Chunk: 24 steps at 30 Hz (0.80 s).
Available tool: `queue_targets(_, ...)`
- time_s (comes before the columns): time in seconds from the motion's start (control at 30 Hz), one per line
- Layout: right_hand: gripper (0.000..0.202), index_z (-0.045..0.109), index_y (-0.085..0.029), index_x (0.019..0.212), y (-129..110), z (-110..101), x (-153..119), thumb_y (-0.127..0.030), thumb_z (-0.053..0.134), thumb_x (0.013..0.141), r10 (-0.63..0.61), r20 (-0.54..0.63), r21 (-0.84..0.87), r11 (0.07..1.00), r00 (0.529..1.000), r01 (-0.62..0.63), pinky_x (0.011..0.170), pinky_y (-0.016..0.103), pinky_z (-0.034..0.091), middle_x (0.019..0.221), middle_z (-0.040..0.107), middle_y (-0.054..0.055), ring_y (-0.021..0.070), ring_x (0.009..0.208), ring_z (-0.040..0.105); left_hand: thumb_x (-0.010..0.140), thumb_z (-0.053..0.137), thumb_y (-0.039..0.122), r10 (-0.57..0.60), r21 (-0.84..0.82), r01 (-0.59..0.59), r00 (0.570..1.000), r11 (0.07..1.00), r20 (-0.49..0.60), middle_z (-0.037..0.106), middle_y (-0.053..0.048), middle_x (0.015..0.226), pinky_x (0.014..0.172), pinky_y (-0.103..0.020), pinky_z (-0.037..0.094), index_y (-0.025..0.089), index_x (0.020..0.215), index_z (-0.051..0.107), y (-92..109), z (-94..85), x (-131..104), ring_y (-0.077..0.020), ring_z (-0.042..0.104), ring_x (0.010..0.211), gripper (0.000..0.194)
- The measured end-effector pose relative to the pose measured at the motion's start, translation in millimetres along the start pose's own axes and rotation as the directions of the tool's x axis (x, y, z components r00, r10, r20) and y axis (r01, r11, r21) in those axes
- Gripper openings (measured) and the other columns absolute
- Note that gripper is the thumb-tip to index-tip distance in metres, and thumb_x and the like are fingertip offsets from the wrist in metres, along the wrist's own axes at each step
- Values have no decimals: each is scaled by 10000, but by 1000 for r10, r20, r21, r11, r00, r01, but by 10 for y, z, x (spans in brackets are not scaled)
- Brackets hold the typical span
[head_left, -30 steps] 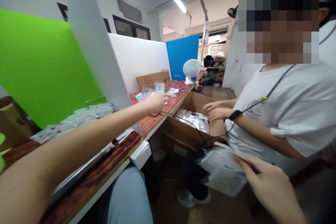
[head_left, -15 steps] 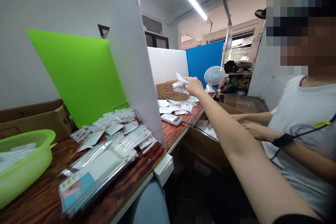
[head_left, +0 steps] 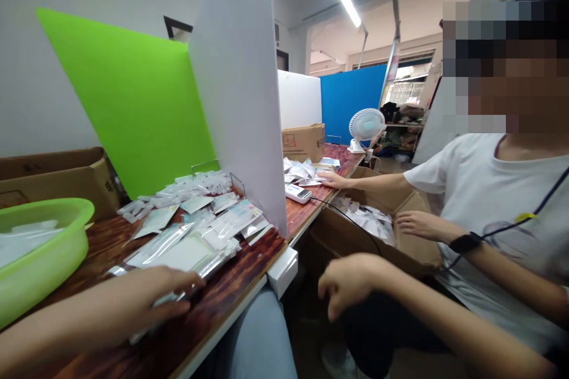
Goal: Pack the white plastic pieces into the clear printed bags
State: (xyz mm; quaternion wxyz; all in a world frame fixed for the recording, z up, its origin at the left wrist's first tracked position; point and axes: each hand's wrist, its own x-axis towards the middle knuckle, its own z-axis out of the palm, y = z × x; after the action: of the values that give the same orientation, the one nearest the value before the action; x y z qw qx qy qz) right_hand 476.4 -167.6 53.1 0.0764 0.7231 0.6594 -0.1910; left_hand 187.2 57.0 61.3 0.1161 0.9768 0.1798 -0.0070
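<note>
My left hand (head_left: 153,296) reaches over the near end of a stack of clear plastic packets (head_left: 186,256) on the dark wooden table, its thumb and fingers apart at the stack's edge. It covers much of the printed packet on top. My right hand (head_left: 351,281) hangs in the air right of my knee, below the cardboard box, blurred, with loosely bent fingers and nothing visible in them. Beyond the stack lie loose cards (head_left: 155,220) and a heap of small white plastic pieces (head_left: 204,182).
A green basin (head_left: 73,249) stands at left, with a cardboard box behind it. A pale divider (head_left: 237,89) rises by the packets. Past it are a white device with a cable (head_left: 297,193), packets and a fan (head_left: 367,124). A co-worker (head_left: 480,189) sits at right by an open box (head_left: 413,237).
My right hand has drawn back from beyond the divider, and the white plastic packet it held is gone from it. My left hand has come in over the stack. The co-worker's arm now reaches the table.
</note>
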Motion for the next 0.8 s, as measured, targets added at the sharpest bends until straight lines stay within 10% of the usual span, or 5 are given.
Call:
queue_targets(0.13,219,740,-258,948,-792,337,-271,-187,727,742,-271,145,-149,945,952,292,328,220,230,707,727,-30,111,450,576,760,495,488,-170,-79,157,966,984,-196,736,25,821,666,-281,492,329,873,704,-308,-218,191,-199,660,724,287)
queue_targets(0.33,327,604,-238,1196,-1256,62,-137,-283,594,872,-600,50,-143,787,798,601,460,227,366,919,729,26,164,710,666,858,339,432,-364,-81,420,654,904,-664,677,-66,964,722,-325,434,208,1049,595,-416,-171,70,-211,582,799,390)
queue_targets(0.43,390,632,-246,1106,-1358,31,75,-510,621,819,-585,-210,-40,805,783,591,624,249,421,985,715,19,205,849,664,874,396,405,-336,-23,400,737,916,-586,640,-93,1080,820,-363,438,170,1022,607,-498,-216,-23,-221,573,967,349)
queue_targets(0.53,237,667,-213,917,-1477,276,341,-432,619,839,-139,-453,139,965,881,223,649,273,431,881,721,30,228,798,675,810,536,433,-300,18,330,881,944,-367,609,-113,1199,943,-403,413,161,1135,590,-630,-267,-146,-247,551,1096,427)
queue_targets(0.8,335,643,-207,817,-1400,557,807,-314,366,971,259,-693,267,959,673,-94,622,271,446,821,691,32,202,769,662,579,743,305,-190,-77,195,979,978,67,404,-44,1469,1039,-330,374,279,1274,533,-724,-371,-551,-273,387,1329,726)
